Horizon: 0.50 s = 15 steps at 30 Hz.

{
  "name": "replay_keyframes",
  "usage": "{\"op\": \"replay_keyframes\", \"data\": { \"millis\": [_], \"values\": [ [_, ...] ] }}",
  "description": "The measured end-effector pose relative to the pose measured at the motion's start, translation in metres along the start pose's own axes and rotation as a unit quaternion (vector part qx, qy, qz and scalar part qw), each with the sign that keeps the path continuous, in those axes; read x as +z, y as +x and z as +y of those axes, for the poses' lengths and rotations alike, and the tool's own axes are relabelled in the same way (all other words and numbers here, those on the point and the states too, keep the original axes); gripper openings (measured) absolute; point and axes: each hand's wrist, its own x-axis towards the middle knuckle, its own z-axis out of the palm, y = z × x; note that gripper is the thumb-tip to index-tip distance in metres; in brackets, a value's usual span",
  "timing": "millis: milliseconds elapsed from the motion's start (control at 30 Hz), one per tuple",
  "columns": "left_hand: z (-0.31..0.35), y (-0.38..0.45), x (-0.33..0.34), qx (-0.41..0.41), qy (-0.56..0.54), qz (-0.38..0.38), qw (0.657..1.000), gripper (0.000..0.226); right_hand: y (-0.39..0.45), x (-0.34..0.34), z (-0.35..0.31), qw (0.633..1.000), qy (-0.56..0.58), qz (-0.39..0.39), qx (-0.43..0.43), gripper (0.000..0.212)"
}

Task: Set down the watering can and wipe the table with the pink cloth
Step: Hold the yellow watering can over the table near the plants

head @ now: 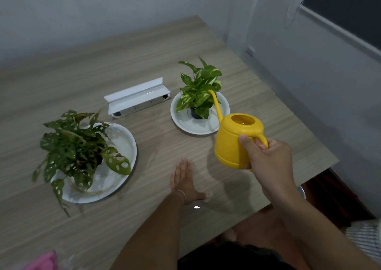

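R hand [268, 158] grips watering can [235, 144] nr table [288, 125] edge

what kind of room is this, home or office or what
Most likely a room in a home, at a table in a corner. A wood-grain table holds two potted houseplants on white plates, a curtained window is at the right, and the right hand holds a yellow watering can.

Yellow watering can [235, 144]; pink cloth [44, 261]; grey-brown wood-grain counter [82, 74]; white plates [125, 146]; green leaves, one plant [198, 90] cream-variegated, the other [78, 148] hole-patterned.
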Motion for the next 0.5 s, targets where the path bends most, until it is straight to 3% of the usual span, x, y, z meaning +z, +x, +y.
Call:
{"op": "replay_keyframes", "data": {
  "millis": [500],
  "values": [
    [-0.001,0.002,0.000,0.002,0.004,0.002,1.000,0.147,0.012,0.020,-0.015,1.000,0.015,-0.015,-0.017,0.039]
  ]
}}
